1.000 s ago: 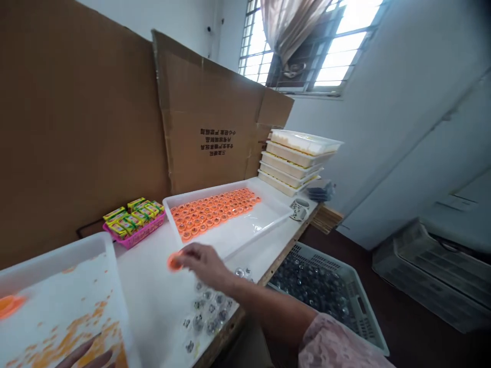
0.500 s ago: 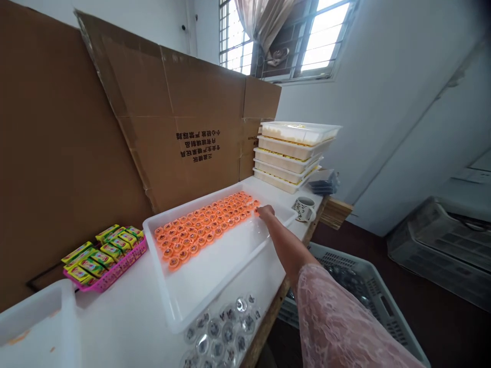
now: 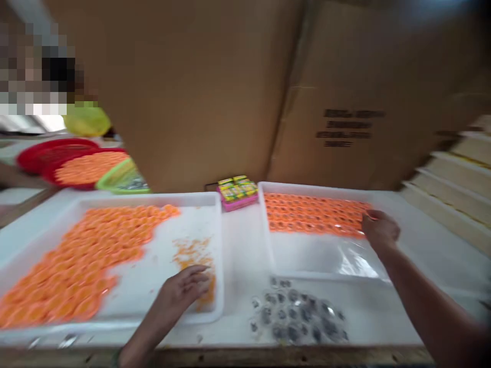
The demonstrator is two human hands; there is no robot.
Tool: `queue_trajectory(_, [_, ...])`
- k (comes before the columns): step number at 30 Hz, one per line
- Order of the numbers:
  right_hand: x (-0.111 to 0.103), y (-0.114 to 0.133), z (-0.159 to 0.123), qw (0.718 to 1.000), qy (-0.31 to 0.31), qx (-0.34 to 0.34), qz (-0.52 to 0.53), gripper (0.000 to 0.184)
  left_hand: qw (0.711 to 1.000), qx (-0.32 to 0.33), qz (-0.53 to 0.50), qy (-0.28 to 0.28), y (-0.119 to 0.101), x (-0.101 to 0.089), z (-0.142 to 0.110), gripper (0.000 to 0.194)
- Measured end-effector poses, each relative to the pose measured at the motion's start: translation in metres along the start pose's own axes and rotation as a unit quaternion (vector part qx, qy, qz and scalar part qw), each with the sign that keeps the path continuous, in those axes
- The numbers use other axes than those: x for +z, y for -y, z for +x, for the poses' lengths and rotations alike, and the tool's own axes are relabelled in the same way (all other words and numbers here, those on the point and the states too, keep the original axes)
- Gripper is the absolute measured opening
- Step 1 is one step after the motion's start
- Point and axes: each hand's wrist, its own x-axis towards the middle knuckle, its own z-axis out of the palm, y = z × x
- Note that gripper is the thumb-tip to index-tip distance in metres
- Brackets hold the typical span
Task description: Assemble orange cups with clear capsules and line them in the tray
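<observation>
My right hand point(image 3: 379, 227) is at the right end of neat rows of small round orange cups point(image 3: 307, 212), in the right white tray point(image 3: 266, 250). Its fingers are pinched on an orange cup at the row's end. Over the right side of the left white tray point(image 3: 219, 245) hangs my left hand point(image 3: 187, 286), fingers loosely bent and apart, with nothing visible in them. Beneath it are orange crumbs point(image 3: 194, 250). Many loose orange cups point(image 3: 84, 255) cover that tray's left part. Small clear round pieces with dark centres point(image 3: 295, 312) lie in front of the right tray.
A pink basket point(image 3: 238, 203) of yellow-green packets stands between the trays. Cardboard panels point(image 3: 192, 102) rise behind. Stacked cream trays point(image 3: 452, 179) stand at right. At far left are a red basket point(image 3: 49, 176) of orange pieces, a green basket point(image 3: 115, 176) and a blurred-out person point(image 3: 34, 66).
The view has swung left and down, bringing the left tray and my left hand into sight. My right hand stays at the right end of the orange rows.
</observation>
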Motion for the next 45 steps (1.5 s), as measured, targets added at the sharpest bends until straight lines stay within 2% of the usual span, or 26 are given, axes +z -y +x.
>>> queue_trajectory(2, [0.026, 0.044, -0.016, 0.999, 0.028, -0.022, 0.019, 0.018, 0.999, 0.032, -0.024, 0.001, 0.001, -0.004, 0.002, 0.041])
queue_trajectory(3, [0.039, 0.071, -0.032, 0.996, 0.051, -0.055, 0.038, 0.018, 0.998, 0.044, -0.035, 0.008, 0.002, -0.006, 0.004, 0.040])
queue_trajectory(5, [0.061, 0.131, -0.075, 0.972, 0.109, -0.179, 0.109, 0.020, 0.995, 0.065, -0.068, 0.014, 0.004, -0.008, 0.005, 0.038])
queue_trajectory(7, [0.086, 0.195, -0.127, 0.912, 0.193, -0.315, 0.177, 0.018, 0.990, 0.080, -0.110, 0.022, 0.005, -0.010, 0.001, 0.036])
queue_trajectory(9, [0.114, 0.252, -0.178, 0.829, 0.283, -0.437, 0.204, 0.020, 0.985, 0.097, -0.138, 0.032, 0.004, -0.015, -0.006, 0.036])
queue_trajectory(10, [0.128, 0.277, -0.199, 0.797, 0.315, -0.475, 0.200, 0.021, 0.984, 0.107, -0.141, 0.033, 0.003, -0.020, -0.009, 0.036])
queue_trajectory(12, [0.158, 0.317, -0.233, 0.781, 0.348, -0.496, 0.152, 0.021, 0.983, 0.127, -0.128, 0.018, 0.003, -0.034, -0.015, 0.035])
queue_trajectory(15, [0.200, 0.353, -0.260, 0.788, 0.358, -0.492, 0.097, 0.021, 0.985, 0.135, -0.105, -0.033, 0.007, -0.059, -0.019, 0.033])
queue_trajectory(18, [0.232, 0.365, -0.267, 0.806, 0.358, -0.469, 0.047, 0.018, 0.982, 0.125, -0.119, -0.071, 0.014, -0.079, -0.017, 0.034])
queue_trajectory(20, [0.244, 0.365, -0.269, 0.812, 0.359, -0.459, 0.020, 0.014, 0.980, 0.117, -0.139, -0.079, 0.018, -0.086, -0.014, 0.034])
queue_trajectory(24, [0.246, 0.353, -0.271, 0.807, 0.366, -0.464, -0.005, 0.013, 0.976, 0.101, -0.166, -0.098, 0.021, -0.090, -0.007, 0.029])
queue_trajectory(29, [0.224, 0.331, -0.271, 0.787, 0.384, -0.483, -0.008, 0.021, 0.961, 0.061, -0.201, -0.178, 0.020, -0.092, 0.003, 0.025])
queue_trajectory(33, [0.212, 0.320, -0.275, 0.777, 0.395, -0.491, 0.008, 0.035, 0.951, 0.046, -0.225, -0.207, 0.021, -0.091, 0.009, 0.032])
queue_trajectory(37, [0.200, 0.320, -0.278, 0.761, 0.409, -0.502, 0.037, 0.025, 0.938, 0.053, -0.247, -0.237, 0.023, -0.090, 0.011, 0.033])
queue_trajectory(41, [0.162, 0.315, -0.285, 0.730, 0.420, -0.529, 0.103, 0.026, 0.909, 0.041, -0.306, -0.281, 0.022, -0.095, 0.010, 0.033])
queue_trajectory(43, [0.136, 0.308, -0.292, 0.709, 0.419, -0.541, 0.173, 0.031, 0.910, 0.032, -0.333, -0.243, 0.019, -0.097, 0.010, 0.033])
queue_trajectory(45, [0.113, 0.298, -0.301, 0.687, 0.413, -0.545, 0.246, 0.033, 0.920, 0.040, -0.358, -0.156, 0.017, -0.096, 0.010, 0.029])
